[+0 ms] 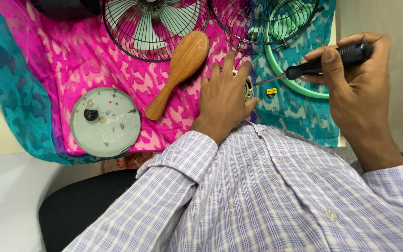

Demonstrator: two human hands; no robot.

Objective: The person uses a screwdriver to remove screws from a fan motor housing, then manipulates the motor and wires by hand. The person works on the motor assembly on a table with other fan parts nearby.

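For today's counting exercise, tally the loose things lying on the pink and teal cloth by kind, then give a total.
Wire fan guards: 2
Green ring: 1
Wooden brush: 1
Grey round cover plate: 1
Small yellow part: 1
Total: 6

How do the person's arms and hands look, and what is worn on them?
Both arms wear long shirt sleeves in a white and pale purple check, with buttoned cuffs at the wrists. The left hand and right hand are bare: no gloves, rings or watch visible.
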